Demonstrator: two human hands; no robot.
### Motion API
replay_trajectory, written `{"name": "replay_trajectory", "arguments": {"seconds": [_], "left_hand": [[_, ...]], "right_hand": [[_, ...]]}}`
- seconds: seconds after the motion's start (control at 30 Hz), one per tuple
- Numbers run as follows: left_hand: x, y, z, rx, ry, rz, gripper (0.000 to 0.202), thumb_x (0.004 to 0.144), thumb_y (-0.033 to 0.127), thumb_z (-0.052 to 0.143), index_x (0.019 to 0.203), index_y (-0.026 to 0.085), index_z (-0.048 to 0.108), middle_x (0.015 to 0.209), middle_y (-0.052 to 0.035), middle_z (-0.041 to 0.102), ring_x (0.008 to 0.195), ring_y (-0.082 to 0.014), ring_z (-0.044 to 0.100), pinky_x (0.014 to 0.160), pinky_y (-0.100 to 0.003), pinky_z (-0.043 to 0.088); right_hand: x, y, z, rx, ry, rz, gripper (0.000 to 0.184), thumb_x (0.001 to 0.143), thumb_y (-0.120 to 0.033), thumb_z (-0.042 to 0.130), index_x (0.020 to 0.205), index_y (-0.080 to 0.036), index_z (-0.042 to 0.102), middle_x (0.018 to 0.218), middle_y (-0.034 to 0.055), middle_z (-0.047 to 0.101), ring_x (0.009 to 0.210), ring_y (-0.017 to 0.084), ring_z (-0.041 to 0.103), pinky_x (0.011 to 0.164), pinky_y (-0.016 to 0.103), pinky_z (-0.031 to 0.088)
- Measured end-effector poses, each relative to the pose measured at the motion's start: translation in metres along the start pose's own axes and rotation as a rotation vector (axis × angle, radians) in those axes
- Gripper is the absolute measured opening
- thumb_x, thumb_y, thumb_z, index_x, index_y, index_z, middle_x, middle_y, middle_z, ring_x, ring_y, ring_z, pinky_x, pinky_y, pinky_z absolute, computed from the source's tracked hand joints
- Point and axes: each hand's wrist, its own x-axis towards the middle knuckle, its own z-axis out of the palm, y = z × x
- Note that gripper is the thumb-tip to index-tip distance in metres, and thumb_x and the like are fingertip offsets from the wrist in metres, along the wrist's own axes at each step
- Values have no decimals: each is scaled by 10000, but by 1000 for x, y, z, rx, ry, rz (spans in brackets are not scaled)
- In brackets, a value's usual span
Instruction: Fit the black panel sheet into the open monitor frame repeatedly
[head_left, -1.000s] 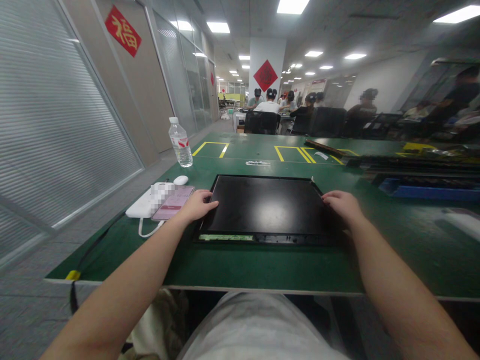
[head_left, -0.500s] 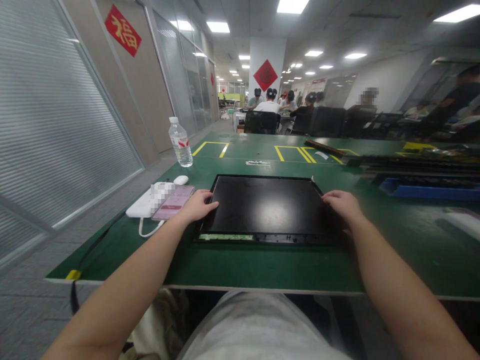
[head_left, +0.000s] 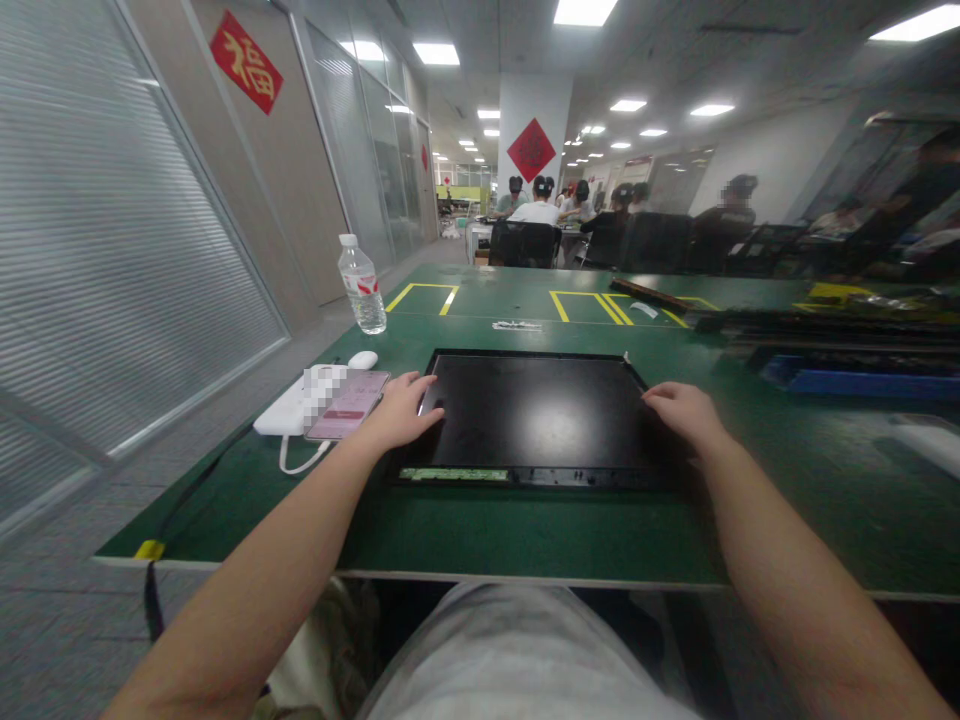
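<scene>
A black flat display panel [head_left: 525, 410] lies face up on the green table [head_left: 465, 530] in front of me. Along its near edge runs a dark strip with a green circuit board [head_left: 454, 475] at the left. At the panel's left edge is my left hand [head_left: 401, 412], thumb and fingers spread apart, fingertips over the frame. My right hand [head_left: 684, 408] is at the opposite edge, with thumb and index finger pinched on the frame; its other fingers are partly hidden.
On the left are a phone [head_left: 349, 405], a white power bank [head_left: 281, 405] with a cable, a white mouse-shaped item [head_left: 364, 361] and a water bottle [head_left: 362, 290]. A blue tray [head_left: 870, 380] and dark strips stand at the right. People sit farther back.
My left hand has loosened from the frame, its thumb and fingers spreading wider and shifting slightly right. The right hand and the panel stay nearly where they were.
</scene>
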Motion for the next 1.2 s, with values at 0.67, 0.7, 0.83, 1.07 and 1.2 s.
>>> {"name": "replay_trajectory", "arguments": {"seconds": [0.67, 0.7, 0.83, 1.07, 1.2], "left_hand": [[-11, 5, -16, 6, -211, 338, 696, 720, 495, 771, 1349, 252, 596, 1544, -151, 376, 1424, -394, 305, 1149, -560, 283], [-11, 5, -18, 0, -225, 346, 707, 712, 492, 780, 1354, 261, 590, 1549, -145, 369, 1426, -391, 303, 1148, -557, 286], [-13, 5, -25, -21, -315, 341, 734, 708, 480, 788, 1376, 269, 566, 1552, -133, 377, 1417, -364, 342, 1141, -512, 320], [-13, 9, -33, -36, -381, 327, 787, 688, 467, 801, 1402, 263, 538, 1555, -118, 391, 1413, -338, 377, 1147, -459, 329], [-14, 9, -35, -54, -420, 335, 832, 661, 426, 823, 1420, 275, 518, 1573, -111, 368, 1424, -340, 367, 1158, -462, 314]], "right_hand": [[2, 7, 12, -43, -218, -257, 387, 804, -253, 602, 1163, -223, 744, 1274, 59, 678, 1212, 269, 601, 1060, 361, 430], [2, 7, 12, -39, -221, -260, 384, 805, -253, 601, 1160, -219, 745, 1278, 60, 675, 1217, 269, 598, 1068, 362, 424], [3, 8, 12, -33, -236, -268, 383, 815, -263, 588, 1162, -212, 742, 1293, 62, 667, 1223, 270, 594, 1075, 368, 418], [3, 8, 12, -24, -235, -262, 373, 812, -265, 588, 1148, -228, 748, 1270, 48, 681, 1206, 256, 609, 1067, 354, 429], [3, 7, 12, -35, -226, -259, 376, 803, -267, 596, 1143, -227, 750, 1255, 48, 689, 1196, 261, 613, 1063, 356, 433]]}}
